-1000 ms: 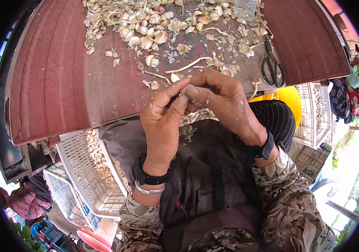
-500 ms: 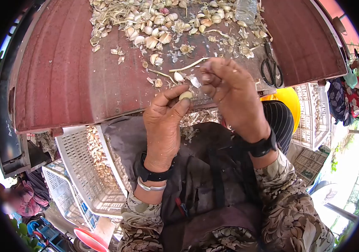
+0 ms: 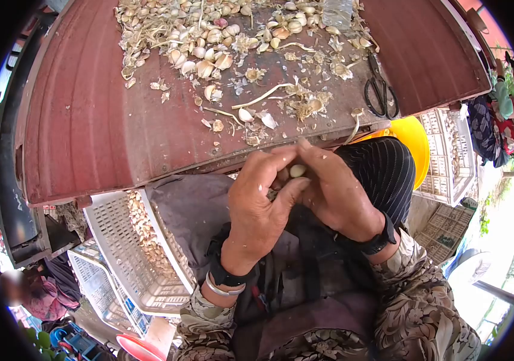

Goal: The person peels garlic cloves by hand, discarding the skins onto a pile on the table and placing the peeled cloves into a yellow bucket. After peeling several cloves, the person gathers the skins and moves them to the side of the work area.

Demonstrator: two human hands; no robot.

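Both hands meet just below the near edge of the red table [image 3: 107, 141]. My left hand [image 3: 263, 198] is closed, its thumb and fingers around a pale garlic clove [image 3: 297, 171]. Against it, my right hand [image 3: 338, 195] has its fingers curled around the same clove; what its fingertips hold is partly hidden. On the table in front lie a loose white clove [image 3: 245, 115], a bit of white skin [image 3: 268, 120] and a dry stem [image 3: 260, 96]. A clump of dry roots and skin [image 3: 311, 104] sits to their right.
A pile of garlic cloves [image 3: 209, 36] covers the table's far middle. Black scissors [image 3: 381, 90] lie at the right. Below left stands a white basket [image 3: 131, 246] with cloves; another basket [image 3: 443, 156] and a yellow container [image 3: 412, 144] are at the right. People are at both sides.
My right hand has come down and left to meet my left hand, which moved slightly right and down. The root clump now shows on the table where my right hand was.
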